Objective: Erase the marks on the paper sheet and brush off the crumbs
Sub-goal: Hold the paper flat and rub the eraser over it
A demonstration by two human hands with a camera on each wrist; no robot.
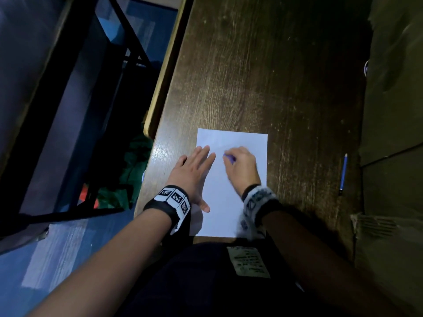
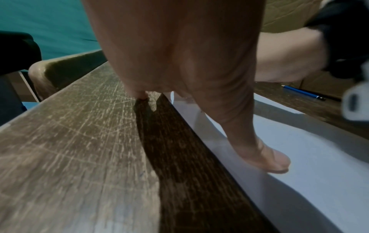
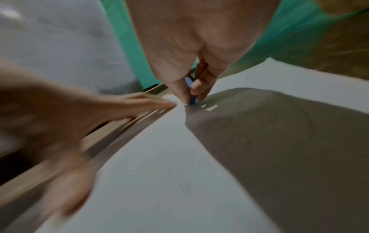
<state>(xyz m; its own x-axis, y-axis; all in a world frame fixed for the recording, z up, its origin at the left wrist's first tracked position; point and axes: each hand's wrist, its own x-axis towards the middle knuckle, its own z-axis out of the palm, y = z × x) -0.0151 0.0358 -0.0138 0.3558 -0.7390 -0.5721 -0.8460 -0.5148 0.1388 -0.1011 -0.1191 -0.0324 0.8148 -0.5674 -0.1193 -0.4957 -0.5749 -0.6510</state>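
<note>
A white paper sheet (image 1: pixel 231 177) lies on the dark wooden desk (image 1: pixel 263 76) near its front edge. My left hand (image 1: pixel 194 170) lies flat with straight fingers over the sheet's left edge, its thumb (image 2: pixel 273 160) pressing on the paper (image 2: pixel 319 165). My right hand (image 1: pixel 240 164) pinches a small blue eraser (image 1: pixel 229 158) between thumb and fingers, its tip touching the paper (image 3: pixel 159 173) in the upper half. In the right wrist view the eraser (image 3: pixel 190 93) stands on edge under my fingertips. No marks or crumbs are clear on the sheet.
A blue pencil (image 1: pixel 343 173) lies on the desk to the right of the sheet, also visible as the pencil (image 2: pixel 303 93). The desk's left edge (image 1: pixel 164 72) drops to a floor with a black chair frame (image 1: pixel 75 133). Cardboard (image 1: pixel 393 110) borders the right side.
</note>
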